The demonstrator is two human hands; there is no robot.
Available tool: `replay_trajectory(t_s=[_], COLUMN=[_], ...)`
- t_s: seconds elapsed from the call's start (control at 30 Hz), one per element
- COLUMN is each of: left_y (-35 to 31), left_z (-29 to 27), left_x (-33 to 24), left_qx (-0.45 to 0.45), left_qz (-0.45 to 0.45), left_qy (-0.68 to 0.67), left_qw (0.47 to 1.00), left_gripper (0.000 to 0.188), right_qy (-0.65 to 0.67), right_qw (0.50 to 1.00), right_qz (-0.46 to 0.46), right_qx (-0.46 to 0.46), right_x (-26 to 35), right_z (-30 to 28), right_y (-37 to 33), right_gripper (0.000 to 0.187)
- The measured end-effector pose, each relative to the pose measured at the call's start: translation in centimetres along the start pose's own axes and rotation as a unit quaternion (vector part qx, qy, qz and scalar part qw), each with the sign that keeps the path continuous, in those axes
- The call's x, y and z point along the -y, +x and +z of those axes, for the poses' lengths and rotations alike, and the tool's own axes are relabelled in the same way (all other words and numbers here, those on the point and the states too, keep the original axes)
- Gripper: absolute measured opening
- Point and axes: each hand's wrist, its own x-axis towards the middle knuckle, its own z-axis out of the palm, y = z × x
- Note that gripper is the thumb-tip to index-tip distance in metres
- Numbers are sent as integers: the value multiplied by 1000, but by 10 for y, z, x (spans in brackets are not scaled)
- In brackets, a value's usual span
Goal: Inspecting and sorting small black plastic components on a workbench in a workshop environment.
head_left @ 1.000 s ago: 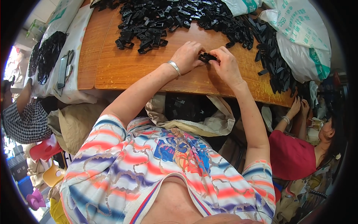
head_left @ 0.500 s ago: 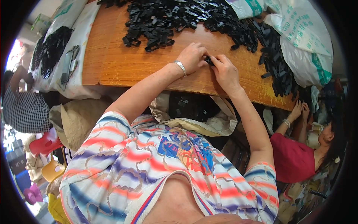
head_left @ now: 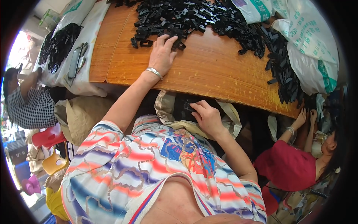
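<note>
A heap of small black plastic pieces [head_left: 175, 16] covers the far part of the wooden table [head_left: 201, 71]. My left hand [head_left: 162, 56] lies at the heap's near edge, fingers spread and fingertips touching the pieces. Below the table's front edge, my right hand [head_left: 209, 117] is over the mouth of an open beige sack [head_left: 164, 104]. A small black plastic piece [head_left: 187, 106] shows at its thumb and fingertips, apparently pinched. The sack's dark inside holds more black pieces, hard to make out singly.
Long flat black pieces [head_left: 285, 80] lie along the table's right side beside a white bag [head_left: 309, 48]. At left, black strips [head_left: 61, 44] and a phone-like device [head_left: 75, 61] rest on a covered surface. A co-worker in red [head_left: 285, 164] sits at right, another in checks [head_left: 31, 108] at left.
Both hands were together over the table around a black piece. They have parted: the left moved forward-left to the heap, the right came down to the sack with a piece.
</note>
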Motion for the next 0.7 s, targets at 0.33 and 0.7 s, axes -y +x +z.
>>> replay_trajectory(t_s=[0.33, 0.7], left_y=[28, 22], left_z=[48, 48], left_x=[-62, -58], left_qx=[58, 86], left_qz=[81, 55], left_qy=[-183, -116], left_qw=[978, 988], left_gripper=[60, 28], right_qy=[-20, -22], right_qw=[995, 991], right_qz=[84, 6], right_qx=[53, -130], right_x=[-35, -41], right_z=[29, -70], right_y=[-15, 40], right_gripper=[27, 9])
